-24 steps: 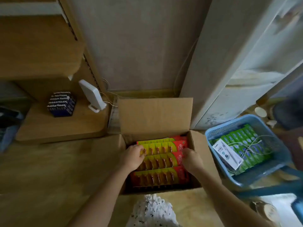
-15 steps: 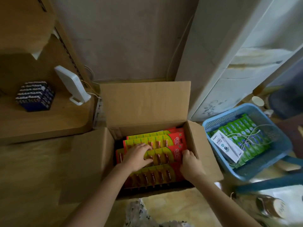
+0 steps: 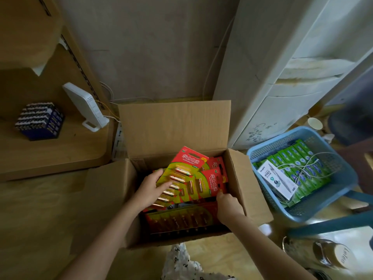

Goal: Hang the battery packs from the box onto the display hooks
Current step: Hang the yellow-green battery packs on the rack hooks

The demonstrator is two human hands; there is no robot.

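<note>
Left hand (image 3: 150,188) grips a tilted pack (image 3: 182,172); right hand (image 3: 228,206), just beside, pinches a second pack (image 3: 212,183) by its corner, both inside the box (image 3: 239,178).

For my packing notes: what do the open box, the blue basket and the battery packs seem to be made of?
Box: brown corrugated cardboard, matte; faint ribs show on its flap. Basket: blue plastic, with moulded lattice walls. Battery packs: glossy printed card, probably with clear plastic blisters over the cells.
</note>
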